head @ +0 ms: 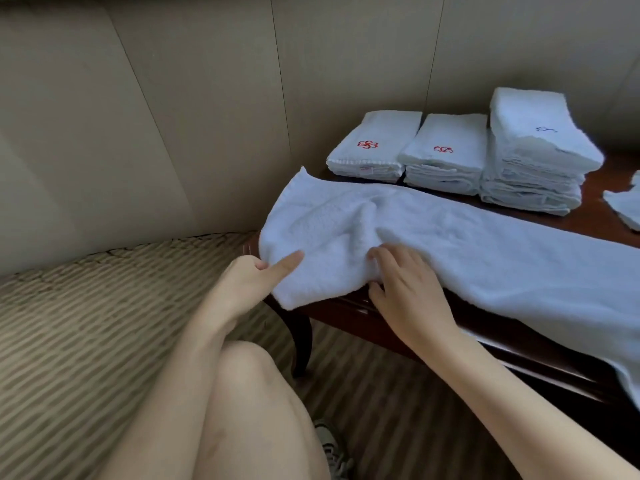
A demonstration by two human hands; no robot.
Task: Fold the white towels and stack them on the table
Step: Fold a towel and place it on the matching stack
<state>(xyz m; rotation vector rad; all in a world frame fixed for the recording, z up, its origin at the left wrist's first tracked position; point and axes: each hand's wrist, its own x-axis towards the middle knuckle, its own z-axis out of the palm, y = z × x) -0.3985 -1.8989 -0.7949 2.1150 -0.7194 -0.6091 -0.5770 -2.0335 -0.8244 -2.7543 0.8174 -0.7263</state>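
A long white towel (467, 244) lies stretched along the front of the dark wooden table (595, 220), its left end rumpled and hanging over the corner. My left hand (252, 278) grips that left edge, thumb on top and fingers hidden under the cloth. My right hand (405, 278) pinches a raised fold near the table's front edge. Behind stand three stacks of folded white towels: one with a red logo (374, 147), a second with a red logo (446, 150), and a taller one with a blue mark (536, 147).
Another white cloth (623, 206) shows at the right edge of the table. A padded beige wall runs close behind the stacks. A striped sofa seat (86, 323) lies to the left, and my knee (249, 393) is below the table corner.
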